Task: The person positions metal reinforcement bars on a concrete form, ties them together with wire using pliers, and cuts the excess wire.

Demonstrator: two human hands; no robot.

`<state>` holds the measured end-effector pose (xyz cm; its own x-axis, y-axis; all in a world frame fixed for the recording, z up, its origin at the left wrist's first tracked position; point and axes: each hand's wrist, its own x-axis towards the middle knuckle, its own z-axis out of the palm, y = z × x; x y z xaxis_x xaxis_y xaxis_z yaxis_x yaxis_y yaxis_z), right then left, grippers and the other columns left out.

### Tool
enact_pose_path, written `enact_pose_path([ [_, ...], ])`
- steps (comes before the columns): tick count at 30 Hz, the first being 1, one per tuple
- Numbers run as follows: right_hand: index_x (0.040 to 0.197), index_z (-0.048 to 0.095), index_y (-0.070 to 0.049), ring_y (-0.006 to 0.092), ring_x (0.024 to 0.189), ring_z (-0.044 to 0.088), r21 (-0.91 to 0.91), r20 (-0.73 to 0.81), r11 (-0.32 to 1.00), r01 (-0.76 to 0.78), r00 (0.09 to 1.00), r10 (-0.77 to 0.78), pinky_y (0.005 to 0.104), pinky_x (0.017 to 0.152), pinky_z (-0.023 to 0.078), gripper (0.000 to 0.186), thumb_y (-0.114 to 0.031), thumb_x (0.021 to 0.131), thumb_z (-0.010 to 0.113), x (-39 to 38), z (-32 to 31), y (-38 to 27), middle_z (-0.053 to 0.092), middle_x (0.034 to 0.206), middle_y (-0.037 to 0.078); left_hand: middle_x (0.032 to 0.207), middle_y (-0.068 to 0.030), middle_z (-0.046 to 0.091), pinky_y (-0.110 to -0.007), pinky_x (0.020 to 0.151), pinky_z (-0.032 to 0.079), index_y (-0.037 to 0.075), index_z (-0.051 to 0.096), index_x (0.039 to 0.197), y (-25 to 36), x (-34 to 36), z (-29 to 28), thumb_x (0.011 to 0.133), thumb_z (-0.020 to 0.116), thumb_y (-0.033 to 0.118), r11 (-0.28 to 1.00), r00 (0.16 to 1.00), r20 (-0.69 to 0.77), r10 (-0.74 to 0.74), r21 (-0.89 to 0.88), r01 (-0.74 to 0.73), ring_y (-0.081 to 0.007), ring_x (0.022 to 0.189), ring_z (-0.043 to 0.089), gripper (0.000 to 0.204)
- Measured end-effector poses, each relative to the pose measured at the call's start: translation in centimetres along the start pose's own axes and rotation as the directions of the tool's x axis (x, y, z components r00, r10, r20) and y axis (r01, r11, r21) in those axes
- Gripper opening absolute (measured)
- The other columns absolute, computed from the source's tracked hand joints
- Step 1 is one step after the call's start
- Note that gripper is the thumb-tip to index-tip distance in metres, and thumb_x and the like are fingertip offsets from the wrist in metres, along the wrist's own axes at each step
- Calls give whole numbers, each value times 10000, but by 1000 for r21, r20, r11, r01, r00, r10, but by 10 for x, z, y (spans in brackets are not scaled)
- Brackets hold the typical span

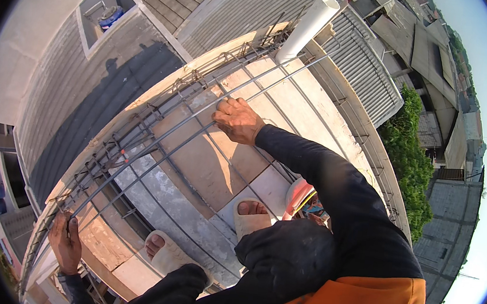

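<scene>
Both hands at the long steel rods (189, 141) of a rebar grid over formwork boards (218, 176).
Right hand (238, 119): fingers curled at a rod, mid-span; couldn't tell how tightly. Left hand (65, 240): thumb and fingers at the rods' near-left end, couldn't tell if pinched. Rods ran between the hands and on past the right one, toward a white pipe (307, 29). Sandalled feet below the grip. Markings on a blue drum (111, 17), well beyond the left hand: too small to read.
</scene>
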<state>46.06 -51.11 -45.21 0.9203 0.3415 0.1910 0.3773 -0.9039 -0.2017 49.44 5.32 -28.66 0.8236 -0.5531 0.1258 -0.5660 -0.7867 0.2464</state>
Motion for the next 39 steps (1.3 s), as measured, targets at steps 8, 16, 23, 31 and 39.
enact_pose_path([
  [8,1070,643,-154,232,977,557,64,-46,997,43,998,-40,388,843,427,200,-263,933,740,-23,-8,3,535,982,47,865,-206,581,-432,710,456,-19,599,1006,25,24,-32,1048,552,192,996,995,48,-83,-30,85,-385,764,558,220],
  [16,1075,656,-153,238,1015,561,117,-15,993,7,1000,-5,402,868,430,191,-264,937,728,-29,-20,-8,562,999,44,794,-196,518,-419,674,430,-14,583,987,19,18,-42,1049,552,217,987,987,69,-146,-56,150,-348,709,468,241],
  [23,1063,659,-152,241,1037,559,126,-12,992,-24,1000,26,411,887,422,181,-236,926,742,-39,-39,-9,572,1014,39,928,-225,625,-444,774,500,-46,632,1056,42,39,-63,998,566,143,1000,1000,-5,8,-24,-8,-434,811,609,208],
  [31,1061,661,-135,255,1005,556,195,-29,981,16,1000,-10,408,878,417,161,-219,942,727,-22,-61,-21,585,1020,38,889,-164,595,-375,762,463,-51,609,988,16,-49,-102,1012,561,120,972,973,-1,-230,-56,229,-267,803,565,179],
  [39,996,649,-52,341,906,553,223,36,974,-46,999,39,464,845,412,196,-29,815,722,-47,-85,-45,595,930,117,854,-49,656,-240,580,415,-19,699,956,21,-115,-116,838,700,-10,828,843,23,-537,-173,533,-82,648,518,119],
])
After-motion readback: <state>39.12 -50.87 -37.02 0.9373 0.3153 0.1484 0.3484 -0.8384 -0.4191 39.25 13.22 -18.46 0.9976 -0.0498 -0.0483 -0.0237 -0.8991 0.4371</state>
